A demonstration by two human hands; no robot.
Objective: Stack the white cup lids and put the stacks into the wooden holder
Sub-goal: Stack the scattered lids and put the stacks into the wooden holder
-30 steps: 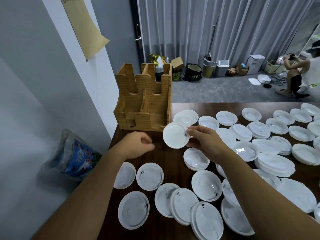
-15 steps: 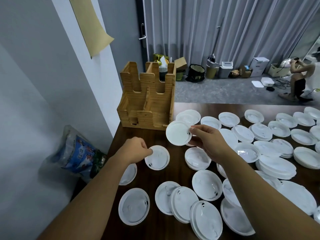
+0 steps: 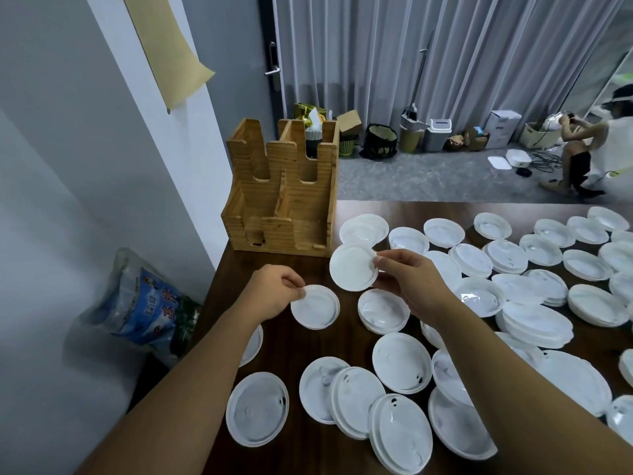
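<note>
The right hand (image 3: 409, 281) pinches one white lid (image 3: 354, 267) by its right rim between thumb and fingertips, holding it lifted off the dark wooden table (image 3: 301, 454) and tilted so that its broad face turns toward the camera. The left hand (image 3: 272, 291) is closed on the left rim of a second lid (image 3: 315, 307), which sits low, at or just off the tabletop; whether it is clear of the surface cannot be told. The relation that matters is between these two discs: the raised lid lies up and to the right of the lower one, their near edges almost meeting, with no other lid between them. A lid has no long axis, so what counts is the tilt: the raised one stands steeply while the lower one lies nearly flat, and to nest they would, in my judgement, have to come face to face and centred. The wooden holder (image 3: 284, 204) stands upright at the far left corner of the table, just beyond both hands, and its slots look empty from here. The raised lid is the nearer of the two to it, just off its front right corner. Many more loose lids (image 3: 400, 362) cover the table to the right and near side, some overlapping, so the stacking seems barely begun.
</note>
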